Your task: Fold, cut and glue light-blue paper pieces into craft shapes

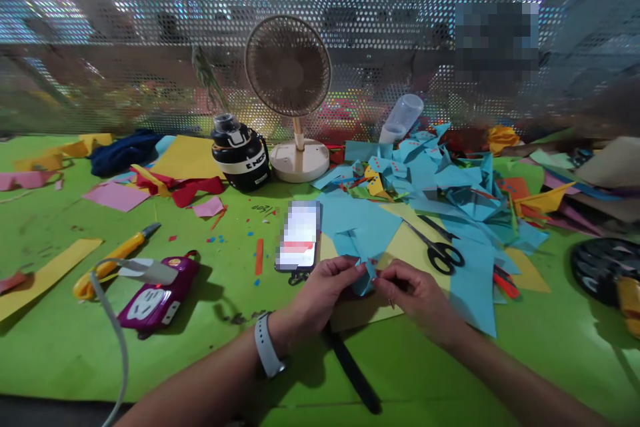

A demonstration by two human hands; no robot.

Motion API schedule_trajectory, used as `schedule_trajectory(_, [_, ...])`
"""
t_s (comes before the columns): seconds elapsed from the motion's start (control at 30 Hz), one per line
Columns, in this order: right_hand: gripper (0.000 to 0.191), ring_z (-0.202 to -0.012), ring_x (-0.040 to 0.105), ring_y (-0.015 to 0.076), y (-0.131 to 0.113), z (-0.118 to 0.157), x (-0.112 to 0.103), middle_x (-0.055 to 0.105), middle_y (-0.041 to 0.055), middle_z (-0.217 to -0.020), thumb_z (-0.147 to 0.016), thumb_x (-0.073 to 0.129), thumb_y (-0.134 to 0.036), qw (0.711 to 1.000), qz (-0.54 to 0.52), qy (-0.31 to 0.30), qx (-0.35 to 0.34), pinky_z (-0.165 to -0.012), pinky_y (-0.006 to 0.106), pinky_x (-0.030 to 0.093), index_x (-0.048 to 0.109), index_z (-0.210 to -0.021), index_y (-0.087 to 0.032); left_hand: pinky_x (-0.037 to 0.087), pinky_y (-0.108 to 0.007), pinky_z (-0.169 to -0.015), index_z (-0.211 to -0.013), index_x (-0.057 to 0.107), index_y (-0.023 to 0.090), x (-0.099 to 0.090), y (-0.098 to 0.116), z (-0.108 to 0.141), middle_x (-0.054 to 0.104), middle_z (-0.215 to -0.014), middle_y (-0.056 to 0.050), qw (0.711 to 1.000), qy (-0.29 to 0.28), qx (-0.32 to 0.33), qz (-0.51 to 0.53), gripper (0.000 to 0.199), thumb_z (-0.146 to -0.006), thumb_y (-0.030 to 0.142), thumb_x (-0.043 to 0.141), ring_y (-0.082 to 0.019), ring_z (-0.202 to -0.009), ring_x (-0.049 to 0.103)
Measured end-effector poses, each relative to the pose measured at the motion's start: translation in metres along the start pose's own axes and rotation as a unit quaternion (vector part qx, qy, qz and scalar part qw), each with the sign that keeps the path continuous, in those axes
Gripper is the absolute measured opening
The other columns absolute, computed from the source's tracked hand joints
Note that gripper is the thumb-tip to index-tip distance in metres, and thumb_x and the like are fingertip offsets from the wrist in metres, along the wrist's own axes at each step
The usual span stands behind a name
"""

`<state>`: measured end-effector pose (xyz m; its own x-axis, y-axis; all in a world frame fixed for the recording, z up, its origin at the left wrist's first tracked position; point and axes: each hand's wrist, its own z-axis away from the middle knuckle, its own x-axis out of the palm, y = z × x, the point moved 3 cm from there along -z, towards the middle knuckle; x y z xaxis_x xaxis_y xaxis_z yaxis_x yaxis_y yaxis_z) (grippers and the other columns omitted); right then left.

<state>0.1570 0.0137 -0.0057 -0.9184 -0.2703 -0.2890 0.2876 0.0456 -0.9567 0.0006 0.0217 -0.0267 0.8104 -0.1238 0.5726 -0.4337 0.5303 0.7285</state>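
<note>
A small piece of folded blue paper is held up over the work surface. My left hand, with a grey watch strap on its wrist, pinches its left side between thumb and fingers. Thumb and fingertips of my right hand are pressed together at its right edge. Beneath the hands lie yellow paper and a larger blue sheet. Black-handled scissors rest just right of my right hand. A long black-handled tool lies below my hands, its upper end hidden.
A phone lies left of my hands. Beyond it stand a fan and a black bottle. Blue paper scraps pile up at the back right. A purple device with a cable and a yellow cutter lie left.
</note>
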Motion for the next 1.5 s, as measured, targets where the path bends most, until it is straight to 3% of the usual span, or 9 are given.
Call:
schedule_trajectory(0.23, [0.032, -0.057, 0.043, 0.0103, 0.0041, -0.0011, -0.0004, 0.051, -0.0018, -0.063, -0.08, 0.059, -0.047, 0.998, -0.027, -0.004, 0.056, -0.053, 0.024, 0.035, 0.062, -0.073, -0.016, 0.051, -0.025, -0.069, -0.082, 0.073, 0.014, 0.0031, -0.0011, 0.0011, 0.07, -0.076, -0.003, 1.0, -0.021, 0.0, 0.001, 0.027, -0.066, 0.034, 0.081, -0.012, -0.067, 0.06])
schedule_trajectory(0.6, [0.033, -0.055, 0.046, 0.0093, 0.0008, 0.0001, 0.0002, 0.055, -0.0028, -0.063, -0.07, 0.068, -0.049, 0.989, -0.079, 0.048, 0.111, -0.05, 0.023, 0.036, 0.057, -0.072, -0.017, 0.049, -0.022, -0.071, -0.082, 0.074, 0.014, 0.0077, -0.0012, 0.0032, 0.072, -0.075, -0.003, 0.999, -0.026, -0.011, 0.038, 0.025, -0.065, 0.031, 0.083, -0.01, -0.067, 0.061])
schedule_trajectory(1.27, [0.038, -0.051, 0.042, 0.008, 0.0002, -0.0011, -0.004, 0.048, -0.005, -0.056, -0.068, 0.071, -0.052, 0.987, -0.105, 0.031, 0.115, -0.048, 0.022, 0.034, 0.054, -0.066, -0.018, 0.048, -0.023, -0.071, -0.082, 0.073, 0.014, 0.006, -0.0032, 0.003, 0.07, -0.074, -0.003, 0.999, 0.002, -0.017, 0.033, 0.028, -0.063, 0.032, 0.084, -0.011, -0.067, 0.059])
schedule_trajectory(1.5, [0.036, -0.052, 0.041, 0.0079, 0.0, -0.0008, -0.0047, 0.048, -0.0052, -0.057, -0.067, 0.072, -0.05, 0.985, -0.118, 0.03, 0.122, -0.049, 0.022, 0.035, 0.053, -0.065, -0.018, 0.047, -0.023, -0.071, -0.081, 0.073, 0.014, 0.0074, -0.0013, 0.0037, 0.07, -0.075, -0.003, 0.999, -0.021, -0.009, 0.03, 0.026, -0.066, 0.032, 0.082, -0.01, -0.067, 0.058])
